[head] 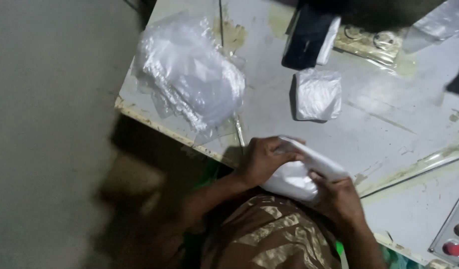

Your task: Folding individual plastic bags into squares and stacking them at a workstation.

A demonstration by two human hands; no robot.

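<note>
Both hands on one white packet [302,172], held at the near edge of the worktable [389,129], just above the person's lap. Left hand [262,159] is curled over the packet's left end, fingers wrapped across the top, thumb underneath. Right hand [339,197] is closed on its near right side, fingers bent over the edge. Neither hand is flat or spread; both are gripping.

Packet looks like something soft and white sealed or wrapped in thin clear plastic, flat and oblong, slightly glossy. Contents can't be made out.

Handling, my read: light, soft, gives under the fingers. The film will be slick, so a pinch at one corner would likely slip or stretch it. Better to hold across the short ends, as now, with thumbs under for support. Not fragile, but the plastic could tear on the table's chipped edge.

Around it: a similar wrapped white bundle [316,94] sits further back on the table, well apart. A loose heap of clear plastic bags [189,74] lies at the far left corner. A dark block [306,35] sits beyond the bundle. Control box with red and yellow buttons [454,236] at the near right.
</note>
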